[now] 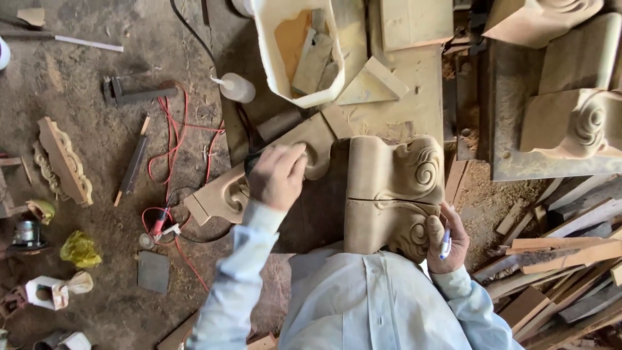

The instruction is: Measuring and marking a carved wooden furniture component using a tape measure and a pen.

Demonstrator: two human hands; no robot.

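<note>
Dusty workshop, dirt floor point(97, 65) w/ sawdust, wood bench point(395, 110) in the middle. Left hand point(277, 176) lay on a flat carved piece point(259, 172), fingers curled shut over it; a dark tool may have been under the palm, couldn't tell. That piece sat at 9 o'clock from the carved block point(392, 194), just beside it. Right hand point(447, 240) pressed the block's low right corner, fingers closed round a pen point(446, 243), blue & white.

To do it well, I think: keep the flat piece pinned hard so it can't slip, line its curl w/ the block's swirl, keep the pen tip close & steady.

Around: white tub point(295, 52) of wood bits at 12 o'clock. Small white bottle point(236, 87) at 11. More carved blocks point(576, 123) at 2. Pile of planks point(570, 272) at 4. Red cord point(175, 149) on the floor at 9, yellow bag point(80, 249) at 8. The cord ran near the flat piece's end & could snag it; the bench was crowded, little room to turn the block.
</note>
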